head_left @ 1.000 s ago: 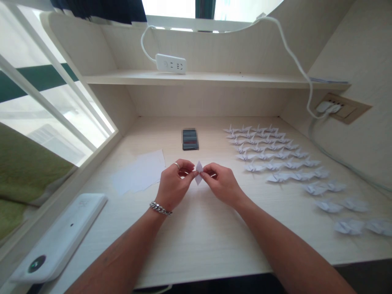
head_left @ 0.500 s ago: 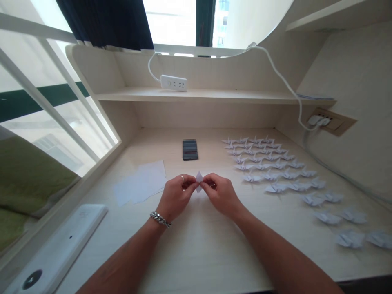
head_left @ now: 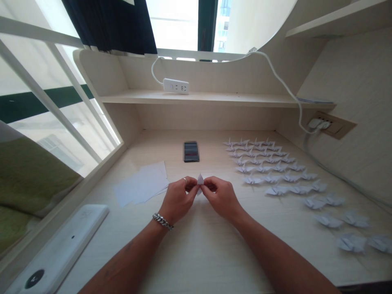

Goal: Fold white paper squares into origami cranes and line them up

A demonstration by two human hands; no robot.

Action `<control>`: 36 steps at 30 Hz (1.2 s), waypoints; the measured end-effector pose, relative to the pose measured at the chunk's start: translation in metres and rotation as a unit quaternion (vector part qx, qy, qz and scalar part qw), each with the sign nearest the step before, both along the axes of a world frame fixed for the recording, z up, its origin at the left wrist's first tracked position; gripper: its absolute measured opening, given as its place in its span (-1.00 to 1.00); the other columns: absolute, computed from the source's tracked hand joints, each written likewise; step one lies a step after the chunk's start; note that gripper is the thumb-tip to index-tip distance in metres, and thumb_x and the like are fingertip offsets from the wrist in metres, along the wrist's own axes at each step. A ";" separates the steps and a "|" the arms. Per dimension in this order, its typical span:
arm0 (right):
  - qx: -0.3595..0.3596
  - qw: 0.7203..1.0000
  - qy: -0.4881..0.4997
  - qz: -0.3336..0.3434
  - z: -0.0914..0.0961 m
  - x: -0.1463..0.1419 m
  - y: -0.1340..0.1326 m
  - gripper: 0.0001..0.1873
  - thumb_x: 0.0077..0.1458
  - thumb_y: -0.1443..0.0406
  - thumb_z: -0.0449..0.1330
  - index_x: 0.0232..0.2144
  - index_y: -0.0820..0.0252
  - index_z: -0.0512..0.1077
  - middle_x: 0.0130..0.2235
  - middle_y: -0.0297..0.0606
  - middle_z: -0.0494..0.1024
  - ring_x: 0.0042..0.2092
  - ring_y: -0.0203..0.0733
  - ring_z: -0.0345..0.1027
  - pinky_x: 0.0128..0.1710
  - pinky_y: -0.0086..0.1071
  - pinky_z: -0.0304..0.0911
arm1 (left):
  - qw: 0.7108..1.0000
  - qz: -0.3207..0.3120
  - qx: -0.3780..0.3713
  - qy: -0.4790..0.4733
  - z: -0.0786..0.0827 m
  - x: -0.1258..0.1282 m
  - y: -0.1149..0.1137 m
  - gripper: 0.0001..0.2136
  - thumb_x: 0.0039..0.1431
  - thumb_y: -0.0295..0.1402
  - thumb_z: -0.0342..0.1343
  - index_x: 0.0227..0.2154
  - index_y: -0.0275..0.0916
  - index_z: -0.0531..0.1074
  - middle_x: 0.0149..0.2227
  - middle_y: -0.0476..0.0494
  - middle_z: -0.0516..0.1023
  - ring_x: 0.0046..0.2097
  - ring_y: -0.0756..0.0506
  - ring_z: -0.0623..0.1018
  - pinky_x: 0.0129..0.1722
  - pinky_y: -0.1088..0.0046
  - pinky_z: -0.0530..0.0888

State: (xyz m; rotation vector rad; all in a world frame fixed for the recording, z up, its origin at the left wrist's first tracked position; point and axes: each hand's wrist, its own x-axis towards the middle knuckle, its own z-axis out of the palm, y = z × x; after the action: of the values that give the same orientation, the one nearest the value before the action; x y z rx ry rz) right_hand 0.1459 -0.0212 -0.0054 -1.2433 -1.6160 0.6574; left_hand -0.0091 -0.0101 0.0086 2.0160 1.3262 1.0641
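A small folded piece of white paper (head_left: pixel 200 179) is pinched between my two hands above the middle of the desk. Its pointed tip rises between my fingers, and a smaller point shows below the thumbs. My left hand (head_left: pixel 180 198), with a ring and a chain bracelet, grips its left side, thumb against fingers. On the other side my right hand (head_left: pixel 221 196) pinches it the same way. Fingertips cover much of the paper. Loose white paper sheets (head_left: pixel 142 183) lie left of my left hand. Several rows of folded paper cranes (head_left: pixel 278 167) stand to the right.
A dark rectangular object (head_left: pixel 191 151), blurred out, lies beyond my hands. At the front left is a long white device (head_left: pixel 61 249). A power strip (head_left: pixel 176 86) sits on the shelf (head_left: pixel 211 100), and its white cable (head_left: pixel 283 81) runs to the wall outlet (head_left: pixel 332 123).
The view has shifted slightly, so everything sits a little lower in the picture. Both hands keep their pinch on the folded paper, whose upper tip now looks a bit narrower.
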 end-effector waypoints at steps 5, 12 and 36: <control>0.006 1.000 -0.005 -0.022 0.000 -0.001 -0.001 -0.90 0.03 0.32 0.19 -0.40 0.17 0.53 -0.40 -0.26 0.61 -0.36 -0.18 0.50 -0.29 -0.37 0.37 | 1.000 -0.012 0.018 0.000 0.001 0.001 -0.001 -0.90 0.13 -0.35 0.13 -0.39 -0.20 0.53 -0.39 -0.05 0.64 -0.35 -0.06 0.60 -0.28 0.46 0.49; 0.031 0.999 0.015 -0.021 0.001 -0.002 -0.004 -0.87 0.08 0.30 0.18 -0.37 0.16 0.55 -0.38 -0.26 0.62 -0.36 -0.19 0.49 -0.29 -0.39 0.37 | 0.998 0.014 0.055 -0.011 0.000 0.002 -0.002 -0.89 0.13 -0.34 0.14 -0.37 -0.21 0.55 -0.38 -0.05 0.65 -0.35 -0.06 0.61 -0.28 0.47 0.50; -0.063 0.948 0.311 0.018 -0.007 0.003 0.014 -0.72 -0.08 0.15 0.35 -0.38 0.24 0.52 -0.38 -0.24 0.61 -0.33 -0.17 0.49 -0.21 -0.24 0.45 | 0.986 -0.055 0.158 0.004 -0.009 0.014 -0.009 -0.77 0.21 -0.45 0.04 -0.15 -0.15 0.54 -0.22 -0.18 0.51 -0.17 -0.09 0.51 -0.15 0.38 0.47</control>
State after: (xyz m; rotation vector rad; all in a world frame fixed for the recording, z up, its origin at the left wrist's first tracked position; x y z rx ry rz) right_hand 0.1488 -0.0070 -0.0125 -0.9600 -1.0813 1.0659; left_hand 0.0046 -0.0189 -0.0003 2.2928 1.0890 1.2814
